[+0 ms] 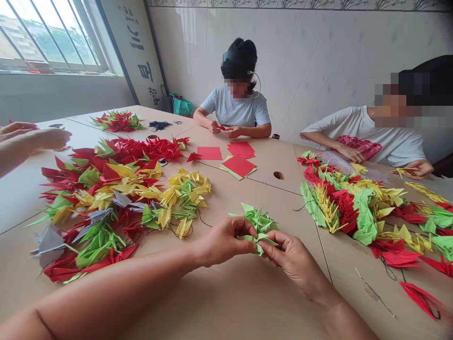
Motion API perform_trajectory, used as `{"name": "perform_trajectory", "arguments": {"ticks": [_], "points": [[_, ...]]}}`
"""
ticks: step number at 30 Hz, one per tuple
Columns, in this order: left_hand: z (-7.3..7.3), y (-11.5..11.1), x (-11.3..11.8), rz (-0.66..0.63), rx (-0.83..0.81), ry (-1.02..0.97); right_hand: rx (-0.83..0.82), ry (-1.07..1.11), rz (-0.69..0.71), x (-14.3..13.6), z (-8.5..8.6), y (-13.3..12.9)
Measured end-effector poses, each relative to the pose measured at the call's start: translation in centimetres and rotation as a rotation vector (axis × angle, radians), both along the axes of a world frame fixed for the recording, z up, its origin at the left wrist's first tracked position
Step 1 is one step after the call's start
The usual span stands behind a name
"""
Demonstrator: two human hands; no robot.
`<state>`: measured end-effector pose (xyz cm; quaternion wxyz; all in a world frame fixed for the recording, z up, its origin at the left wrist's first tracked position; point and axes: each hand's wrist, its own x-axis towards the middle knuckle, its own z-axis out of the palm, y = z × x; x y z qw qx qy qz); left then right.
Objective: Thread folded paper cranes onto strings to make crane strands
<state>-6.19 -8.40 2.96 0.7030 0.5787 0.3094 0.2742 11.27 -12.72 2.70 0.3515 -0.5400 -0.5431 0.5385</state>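
Observation:
Close to the table's near middle, my left hand (228,242) and my right hand (294,259) meet at a green paper crane (261,243). My left thumb and fingers pinch one side of it, and my right fingertips pinch the other. Just behind it lie more folded green cranes (260,218), partly covered by my fingers. To the left of my left hand curls a string of yellow and green cranes (187,186) on dark thread. A large pile of red, yellow, green and grey cranes (106,182) spreads beyond my left forearm.
Red paper squares (240,166) lie across the table, before a person (235,106) folding red paper. At right, another person (375,134) handles yellow pieces beside strings of cranes (348,203). A long needle (375,293) lies near right. A third person's hands (38,139) reach in at left.

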Motion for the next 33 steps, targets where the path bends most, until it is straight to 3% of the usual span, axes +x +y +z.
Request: {"name": "perform_trajectory", "arguments": {"ticks": [10,17,24,33], "points": [[0.1,0.0,-0.2,-0.003,-0.045,-0.031,-0.08,0.137,-0.081,0.0,0.3,0.0],[0.0,-0.2,-0.5,-0.026,0.213,0.312,-0.255,0.338,-0.139,0.3,0.3,0.2],[-0.6,0.1,0.0,-0.042,0.228,0.204,-0.312,0.594,-0.173,0.8,-0.3,0.3],[-0.3,0.1,-0.2,-0.057,0.2,0.258,-0.366,0.792,-0.252,1.2,-0.5,0.8]]}}
